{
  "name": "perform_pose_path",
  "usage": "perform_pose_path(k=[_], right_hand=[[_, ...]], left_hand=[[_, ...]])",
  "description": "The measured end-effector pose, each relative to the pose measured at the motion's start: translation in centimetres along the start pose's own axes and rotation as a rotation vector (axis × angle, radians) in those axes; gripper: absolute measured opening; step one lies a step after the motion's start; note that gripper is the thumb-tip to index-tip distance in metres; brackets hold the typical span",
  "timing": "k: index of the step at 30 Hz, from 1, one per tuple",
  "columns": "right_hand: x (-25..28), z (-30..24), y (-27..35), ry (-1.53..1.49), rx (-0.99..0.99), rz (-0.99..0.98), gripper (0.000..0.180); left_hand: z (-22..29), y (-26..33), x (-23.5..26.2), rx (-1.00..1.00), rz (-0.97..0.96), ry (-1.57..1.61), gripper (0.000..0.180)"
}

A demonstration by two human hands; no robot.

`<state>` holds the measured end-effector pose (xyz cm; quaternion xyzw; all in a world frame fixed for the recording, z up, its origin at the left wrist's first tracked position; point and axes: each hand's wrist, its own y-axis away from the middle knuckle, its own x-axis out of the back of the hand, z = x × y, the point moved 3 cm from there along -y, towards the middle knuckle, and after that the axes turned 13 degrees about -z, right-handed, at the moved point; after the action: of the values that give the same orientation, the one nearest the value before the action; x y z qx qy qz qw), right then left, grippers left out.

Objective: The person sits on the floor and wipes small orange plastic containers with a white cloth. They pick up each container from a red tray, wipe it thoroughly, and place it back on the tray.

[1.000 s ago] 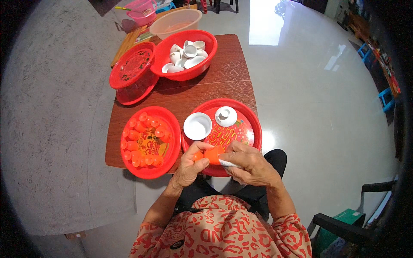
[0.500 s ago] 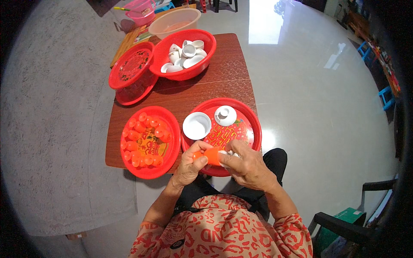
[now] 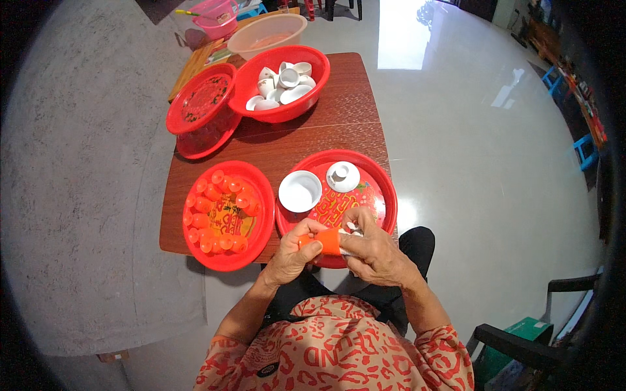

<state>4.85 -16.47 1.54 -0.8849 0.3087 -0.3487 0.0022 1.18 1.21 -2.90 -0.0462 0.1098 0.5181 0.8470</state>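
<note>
An orange plastic goblet (image 3: pixel 329 242) lies sideways between my hands, low over the near edge of the right red tray (image 3: pixel 390 202). My left hand (image 3: pixel 291 255) is closed round its narrower left end. At its right end, my right hand (image 3: pixel 381 255) pinches a crumpled white cloth or tissue (image 3: pixel 353 231) against the mouth; the fingertips there are partly hidden. A white bowl (image 3: pixel 300 191) and a white knobbed lid (image 3: pixel 343 176) rest on the right tray. Several similar orange goblets (image 3: pixel 201 220) stand around the left red tray (image 3: pixel 263 189).
A red basin (image 3: pixel 241 83) of white cups (image 3: pixel 289 78) stands at the back of the brown table (image 3: pixel 352 130). Left of it are stacked red trays (image 3: pixel 171 120), and behind it a clear basin (image 3: pixel 277 26). A black-armed chair (image 3: pixel 515 342) is at lower right.
Both hands and the orange goblet have shifted slightly to the right. My right fingers have moved a little around the white material at the mouth.
</note>
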Motion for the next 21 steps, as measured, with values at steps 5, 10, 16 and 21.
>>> perform_pose_path(k=[5, 10, 16, 21], right_hand=[[0.0, 0.7, 0.1, -0.180, 0.062, -0.056, 0.025], [0.5, 1.3, 0.6, -0.432, 0.075, -0.002, 0.031], [0.5, -0.6, 0.5, 0.020, 0.087, 0.338, 0.045], [-0.2, -0.9, 0.9, 0.225, 0.082, 0.338, 0.046]], left_hand=[[-0.6, -0.2, 0.2, -0.029, -0.020, 0.010, 0.032], [-0.8, -0.1, 0.2, -0.035, -0.033, 0.072, 0.038], [-0.6, 0.1, 0.0, -0.050, -0.070, 0.205, 0.043], [-0.3, 0.0, -0.1, -0.074, -0.066, 0.248, 0.045]])
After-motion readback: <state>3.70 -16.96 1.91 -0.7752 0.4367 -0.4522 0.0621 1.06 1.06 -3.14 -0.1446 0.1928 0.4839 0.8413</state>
